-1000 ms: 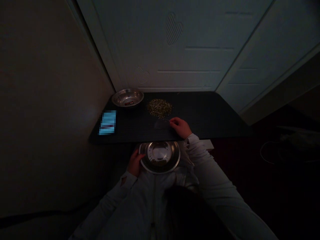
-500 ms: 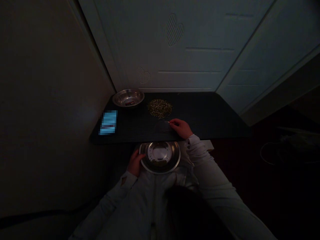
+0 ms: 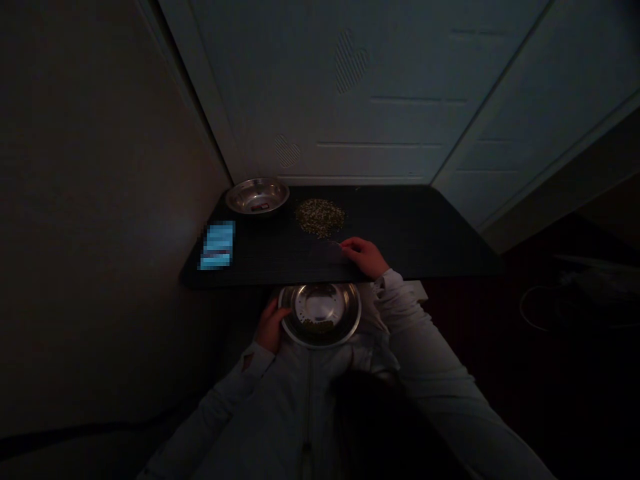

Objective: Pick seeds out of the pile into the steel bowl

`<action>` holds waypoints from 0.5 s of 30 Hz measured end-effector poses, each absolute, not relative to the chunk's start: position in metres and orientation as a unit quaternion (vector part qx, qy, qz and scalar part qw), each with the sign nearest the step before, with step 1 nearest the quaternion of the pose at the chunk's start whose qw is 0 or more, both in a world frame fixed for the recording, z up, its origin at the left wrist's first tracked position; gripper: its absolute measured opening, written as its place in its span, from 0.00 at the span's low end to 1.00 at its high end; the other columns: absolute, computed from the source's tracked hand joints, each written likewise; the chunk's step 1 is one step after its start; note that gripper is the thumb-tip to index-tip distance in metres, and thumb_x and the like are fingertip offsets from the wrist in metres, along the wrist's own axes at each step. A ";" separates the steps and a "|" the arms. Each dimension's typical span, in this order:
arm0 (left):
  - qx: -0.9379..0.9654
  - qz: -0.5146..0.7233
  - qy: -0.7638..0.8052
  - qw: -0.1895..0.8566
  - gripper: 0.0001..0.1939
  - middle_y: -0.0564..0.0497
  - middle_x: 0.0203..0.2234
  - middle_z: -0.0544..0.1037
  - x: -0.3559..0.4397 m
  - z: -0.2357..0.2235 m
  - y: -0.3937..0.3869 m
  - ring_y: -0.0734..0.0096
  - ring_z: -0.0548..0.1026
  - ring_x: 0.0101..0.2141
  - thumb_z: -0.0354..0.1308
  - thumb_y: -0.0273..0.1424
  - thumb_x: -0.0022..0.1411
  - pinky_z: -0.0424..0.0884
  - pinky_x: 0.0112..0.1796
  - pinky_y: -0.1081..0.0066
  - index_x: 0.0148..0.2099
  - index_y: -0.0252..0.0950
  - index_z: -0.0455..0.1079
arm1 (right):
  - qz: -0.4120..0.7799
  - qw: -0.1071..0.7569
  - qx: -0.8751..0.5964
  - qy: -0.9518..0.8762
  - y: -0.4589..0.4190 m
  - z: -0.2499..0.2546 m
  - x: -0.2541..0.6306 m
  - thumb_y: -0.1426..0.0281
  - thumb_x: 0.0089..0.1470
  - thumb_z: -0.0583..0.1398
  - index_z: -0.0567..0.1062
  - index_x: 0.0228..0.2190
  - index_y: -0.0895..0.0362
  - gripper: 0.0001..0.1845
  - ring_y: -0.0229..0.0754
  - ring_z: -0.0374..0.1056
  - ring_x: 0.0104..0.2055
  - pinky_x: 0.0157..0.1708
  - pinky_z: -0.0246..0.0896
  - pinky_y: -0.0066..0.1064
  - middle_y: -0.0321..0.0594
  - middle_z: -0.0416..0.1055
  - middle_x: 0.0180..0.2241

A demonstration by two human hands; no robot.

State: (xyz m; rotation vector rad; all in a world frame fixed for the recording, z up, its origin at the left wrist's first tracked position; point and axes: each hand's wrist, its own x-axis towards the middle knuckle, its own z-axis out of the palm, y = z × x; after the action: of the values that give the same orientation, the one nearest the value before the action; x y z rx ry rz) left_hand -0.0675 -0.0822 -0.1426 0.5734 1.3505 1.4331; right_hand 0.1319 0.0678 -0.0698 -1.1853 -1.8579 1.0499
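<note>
A steel bowl (image 3: 320, 303) rests at my lap, just below the table's front edge, with a small heap of greenish grains in its near side. My left hand (image 3: 271, 327) grips its left rim, thumb over the edge. Above the table, my right hand (image 3: 364, 257) pinches the edge of a thin, dark, see-through sheet (image 3: 325, 252) with a rounded outline; its exact kind is too dim to make out. Just beyond that sheet lies a loose pile of mixed grains (image 3: 321, 217), spread on the dark tabletop.
A second steel bowl (image 3: 257, 198) with a label inside stands at the table's back left. In front of it lies a bright blurred-out rectangle (image 3: 217, 245). The dark table (image 3: 425, 230) meets a white panel (image 3: 350, 160) with heart patterns. A wall rises on the left.
My right hand has shifted very slightly to the right with the see-through sheet. My left hand and the bowl stay where they were.
</note>
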 end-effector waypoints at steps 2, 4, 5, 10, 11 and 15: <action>0.241 0.598 0.563 0.517 0.20 0.50 0.31 0.76 -0.068 -0.143 -0.082 0.60 0.71 0.36 0.59 0.31 0.37 0.64 0.37 0.65 0.37 0.35 0.70 | 0.436 0.359 -0.446 -0.694 0.065 -0.068 0.134 0.65 0.41 0.55 0.68 0.27 0.59 0.11 0.33 0.61 0.26 0.29 0.55 0.26 0.34 0.67 0.23; 0.241 0.599 0.564 0.515 0.20 0.50 0.31 0.76 -0.068 -0.144 -0.082 0.61 0.71 0.36 0.59 0.31 0.37 0.64 0.37 0.65 0.37 0.35 0.71 | 0.458 0.359 -0.438 -0.685 0.060 -0.066 0.136 0.65 0.40 0.55 0.68 0.27 0.59 0.10 0.32 0.61 0.25 0.28 0.55 0.25 0.33 0.66 0.22; 0.241 0.599 0.565 0.514 0.20 0.50 0.30 0.77 -0.068 -0.144 -0.082 0.61 0.71 0.35 0.59 0.31 0.37 0.64 0.37 0.65 0.37 0.35 0.71 | 0.465 0.354 -0.435 -0.685 0.057 -0.066 0.138 0.65 0.40 0.56 0.68 0.27 0.59 0.10 0.32 0.61 0.25 0.29 0.55 0.25 0.33 0.66 0.22; 0.241 0.600 0.567 0.511 0.21 0.50 0.29 0.77 -0.068 -0.146 -0.082 0.61 0.72 0.34 0.59 0.31 0.37 0.64 0.37 0.64 0.38 0.34 0.70 | 0.470 0.315 -0.430 -0.704 0.044 -0.062 0.144 0.67 0.40 0.56 0.69 0.26 0.59 0.09 0.32 0.61 0.26 0.29 0.55 0.25 0.33 0.67 0.22; 0.241 0.600 0.568 0.510 0.21 0.50 0.29 0.77 -0.068 -0.146 -0.082 0.61 0.72 0.34 0.59 0.31 0.37 0.64 0.37 0.64 0.38 0.34 0.70 | 0.468 0.312 -0.429 -0.707 0.042 -0.062 0.145 0.67 0.40 0.55 0.69 0.26 0.59 0.09 0.32 0.61 0.26 0.29 0.55 0.25 0.33 0.67 0.23; 0.243 0.602 0.571 0.503 0.20 0.50 0.29 0.77 -0.068 -0.145 -0.083 0.61 0.72 0.35 0.59 0.31 0.37 0.63 0.38 0.64 0.37 0.35 0.71 | 0.450 0.300 -0.428 -0.724 0.041 -0.062 0.144 0.67 0.40 0.55 0.69 0.26 0.59 0.08 0.32 0.61 0.26 0.29 0.55 0.26 0.34 0.67 0.23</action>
State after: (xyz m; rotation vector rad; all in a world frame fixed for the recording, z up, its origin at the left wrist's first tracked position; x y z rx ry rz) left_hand -0.0676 -0.0827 -0.1448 0.5865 1.3802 1.4537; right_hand 0.1442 0.0407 -0.0621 -1.1358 -1.9215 1.1951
